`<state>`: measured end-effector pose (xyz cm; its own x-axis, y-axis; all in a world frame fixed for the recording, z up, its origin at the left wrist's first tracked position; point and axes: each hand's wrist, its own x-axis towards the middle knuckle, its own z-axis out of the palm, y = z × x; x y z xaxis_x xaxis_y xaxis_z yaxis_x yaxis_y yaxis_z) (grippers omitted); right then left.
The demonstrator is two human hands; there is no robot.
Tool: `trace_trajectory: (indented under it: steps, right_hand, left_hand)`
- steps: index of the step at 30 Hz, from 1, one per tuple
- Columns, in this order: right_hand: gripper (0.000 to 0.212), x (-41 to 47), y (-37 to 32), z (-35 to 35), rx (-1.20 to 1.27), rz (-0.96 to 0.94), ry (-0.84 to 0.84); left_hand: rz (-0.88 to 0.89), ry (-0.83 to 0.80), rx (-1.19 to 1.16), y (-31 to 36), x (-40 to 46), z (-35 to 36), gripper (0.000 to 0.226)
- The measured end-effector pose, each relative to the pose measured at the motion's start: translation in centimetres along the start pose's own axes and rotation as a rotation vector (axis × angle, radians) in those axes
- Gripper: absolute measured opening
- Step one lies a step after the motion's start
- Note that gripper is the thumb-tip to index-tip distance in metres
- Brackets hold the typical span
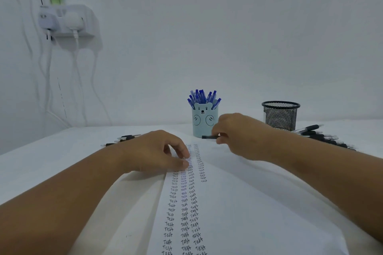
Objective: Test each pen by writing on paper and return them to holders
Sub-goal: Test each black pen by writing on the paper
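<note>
A white sheet of paper (238,203) lies in front of me, covered with columns of the handwritten word "Test". My left hand (157,151) rests on the sheet's far left part, fingertips on the writing. My right hand (242,134) hovers over the paper's far end and pinches a black pen (209,137) that points left. Behind it stands a light blue bear holder (204,122) filled with several blue pens (202,97). A black mesh holder (280,115) stands to the right.
Several black pens (323,136) lie on the table right of the mesh holder, and a few more black pens (122,139) lie beyond my left hand. A wall socket shelf (66,20) with plugs, cables and a green bottle hangs at upper left.
</note>
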<state>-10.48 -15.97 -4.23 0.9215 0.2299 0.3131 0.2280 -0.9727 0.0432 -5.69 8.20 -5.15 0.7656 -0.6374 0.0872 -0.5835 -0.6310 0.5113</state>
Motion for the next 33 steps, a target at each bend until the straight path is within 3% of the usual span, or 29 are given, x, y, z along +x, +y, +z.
trace_trajectory:
  steps: [4,16,25,33]
  right_hand:
    - [0.05,-0.7,2.1,-2.2,-0.077,0.097,-0.073]
    - [0.046,-2.5,7.1,-4.7,-0.23,0.386,-0.237]
    - [0.046,-2.6,8.2,-4.3,-0.304,0.416,-0.19]
    - [0.043,-2.1,4.7,-4.0,-0.42,0.318,-0.171]
  left_hand:
    - [-0.007,0.005,0.016,-0.1,0.0,-0.2,0.016]
    - [0.018,0.048,0.071,-0.1,0.0,0.0,0.01]
    - [0.013,0.054,0.066,0.4,0.1,0.2,0.011]
    - [0.0,0.032,0.069,0.5,0.1,0.2,0.01]
